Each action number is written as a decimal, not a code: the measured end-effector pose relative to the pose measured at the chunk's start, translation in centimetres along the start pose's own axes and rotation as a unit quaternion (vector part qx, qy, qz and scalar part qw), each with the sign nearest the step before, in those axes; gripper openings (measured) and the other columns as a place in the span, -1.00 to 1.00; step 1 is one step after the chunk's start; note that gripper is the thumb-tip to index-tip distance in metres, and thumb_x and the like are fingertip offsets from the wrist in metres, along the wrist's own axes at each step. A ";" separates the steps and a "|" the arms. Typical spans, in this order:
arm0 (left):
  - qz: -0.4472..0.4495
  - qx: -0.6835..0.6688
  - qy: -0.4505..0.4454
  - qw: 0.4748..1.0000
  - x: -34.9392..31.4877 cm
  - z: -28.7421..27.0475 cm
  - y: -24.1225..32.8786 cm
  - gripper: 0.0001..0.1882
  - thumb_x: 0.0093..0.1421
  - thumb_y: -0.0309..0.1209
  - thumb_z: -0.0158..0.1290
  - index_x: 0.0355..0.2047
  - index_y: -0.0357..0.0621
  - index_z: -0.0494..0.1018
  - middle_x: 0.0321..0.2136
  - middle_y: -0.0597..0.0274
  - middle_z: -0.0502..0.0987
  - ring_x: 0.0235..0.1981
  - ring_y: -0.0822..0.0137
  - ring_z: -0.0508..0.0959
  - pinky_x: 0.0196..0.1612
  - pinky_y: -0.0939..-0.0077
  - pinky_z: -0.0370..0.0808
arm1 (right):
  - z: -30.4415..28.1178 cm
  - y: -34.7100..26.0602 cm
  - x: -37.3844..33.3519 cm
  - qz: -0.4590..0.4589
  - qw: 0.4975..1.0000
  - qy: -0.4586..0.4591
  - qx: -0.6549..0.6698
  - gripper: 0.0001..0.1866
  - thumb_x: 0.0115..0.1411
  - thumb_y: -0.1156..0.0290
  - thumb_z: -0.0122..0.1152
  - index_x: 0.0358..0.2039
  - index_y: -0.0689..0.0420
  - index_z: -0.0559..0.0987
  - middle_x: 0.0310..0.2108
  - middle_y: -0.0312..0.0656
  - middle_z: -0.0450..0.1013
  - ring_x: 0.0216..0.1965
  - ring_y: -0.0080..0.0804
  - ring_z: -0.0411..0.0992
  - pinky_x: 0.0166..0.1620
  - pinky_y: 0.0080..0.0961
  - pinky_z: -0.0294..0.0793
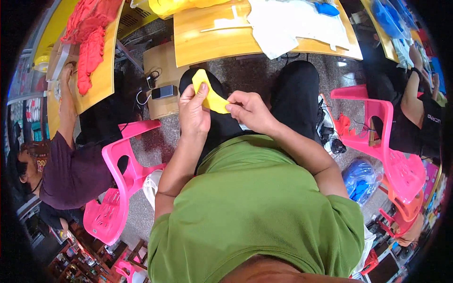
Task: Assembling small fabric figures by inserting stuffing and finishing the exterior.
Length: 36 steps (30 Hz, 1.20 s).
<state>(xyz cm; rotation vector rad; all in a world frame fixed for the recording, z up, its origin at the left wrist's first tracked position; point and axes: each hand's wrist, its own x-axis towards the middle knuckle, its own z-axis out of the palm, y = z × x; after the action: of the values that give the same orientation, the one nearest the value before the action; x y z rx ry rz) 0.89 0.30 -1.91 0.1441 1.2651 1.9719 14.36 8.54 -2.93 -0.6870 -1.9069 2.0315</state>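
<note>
Above my lap I hold a small bright yellow piece (212,100), thin and bent in a curve, with the look of folded cloth. My left hand (194,111) is closed on its left side, the thumb pressed on its face. With thumb and forefinger, my right hand (250,111) pinches its lower right end. Beyond my knees, a white cloth piece (283,28) lies spread on the wooden table (222,45), near a small blue item (326,9) and a larger yellow bundle (184,4).
At left, a person (71,170) sits on a pink chair (120,188) beside a table with red bundles (92,52). Another person (415,104) works at right, near a pink chair (387,137). A phone-like device (163,92) lies on cardboard; a bag with blue contents (361,179) rests on the floor.
</note>
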 end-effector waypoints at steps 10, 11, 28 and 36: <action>0.003 -0.065 0.035 0.997 1.1 -0.1 -0.7 -0.90 0.13 -0.47 0.12 -0.48 -0.13 0.42 -0.45 0.29 0.53 -0.44 0.46 0.52 -0.32 0.56 0.49 | -0.2 -0.3 0.6 0.006 0.988 0.048 0.146 -0.90 0.20 0.45 0.09 -0.39 0.21 0.47 -0.60 -0.38 0.37 -0.55 -0.72 0.33 -0.49 -0.74 0.33; 0.017 -0.066 0.028 0.997 1.0 0.2 -0.7 -0.91 0.13 -0.48 0.12 -0.48 -0.13 0.42 -0.45 0.27 0.53 -0.43 0.46 0.52 -0.32 0.56 0.49 | -0.3 -0.5 0.6 -0.007 0.989 0.033 0.146 -0.90 0.18 0.45 0.12 -0.40 0.22 0.47 -0.58 -0.37 0.38 -0.54 -0.71 0.34 -0.48 -0.75 0.35; -0.051 0.118 -0.143 0.981 2.6 -1.4 1.5 -0.76 0.26 -0.33 -0.05 -0.27 -0.27 0.47 -0.42 0.27 0.54 -0.45 0.52 0.51 -0.38 0.63 0.47 | -8.2 -5.1 11.1 -0.291 0.834 0.135 -0.449 -0.80 0.00 0.38 0.24 -0.39 0.22 0.52 -0.40 -0.11 0.42 -0.32 -0.13 0.42 -0.30 -0.31 0.40; -0.082 -0.111 -0.103 0.985 4.1 -2.1 1.8 -0.70 0.28 -0.31 -0.10 -0.10 -0.27 0.41 -0.22 0.17 0.53 -0.24 0.36 0.53 -0.17 0.45 0.49 | -11.7 -2.7 16.9 -0.270 0.666 0.125 -0.684 -0.90 -0.12 0.49 0.09 -0.51 0.12 0.52 -0.38 -0.16 0.36 -0.24 -0.23 0.32 -0.23 -0.29 0.29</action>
<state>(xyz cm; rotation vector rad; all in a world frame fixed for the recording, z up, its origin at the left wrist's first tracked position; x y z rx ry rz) -3.95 1.11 -2.68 0.1266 0.8904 1.8860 5.63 27.29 -3.06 -0.4491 -2.7004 -0.1387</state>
